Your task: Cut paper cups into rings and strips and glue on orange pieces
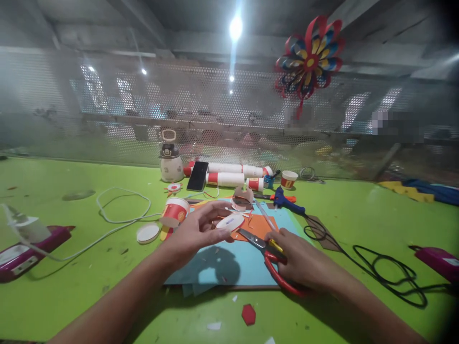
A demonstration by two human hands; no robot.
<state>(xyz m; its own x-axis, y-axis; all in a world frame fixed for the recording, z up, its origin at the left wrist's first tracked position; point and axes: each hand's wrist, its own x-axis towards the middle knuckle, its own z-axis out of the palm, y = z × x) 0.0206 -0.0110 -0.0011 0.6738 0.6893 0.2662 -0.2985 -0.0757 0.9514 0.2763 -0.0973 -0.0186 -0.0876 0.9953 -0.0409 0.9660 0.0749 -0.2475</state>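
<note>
Between the fingers and thumb of my left hand is a white paper disc with a red edge and a small dark mark, which looks like the bottom of a paper cup. Red-handled scissors are gripped in my right hand, their blades pointing at the disc's right edge. Under both hands lie light blue paper sheets and an orange sheet. Left of my left hand, a red and white paper cup lies tilted beside a round white piece.
A blue glue gun trails a black cable across the right. Behind stand a phone, stacked paper cups and a bottle. Purple power strips lie at both sides. A red hexagon and scraps are in front.
</note>
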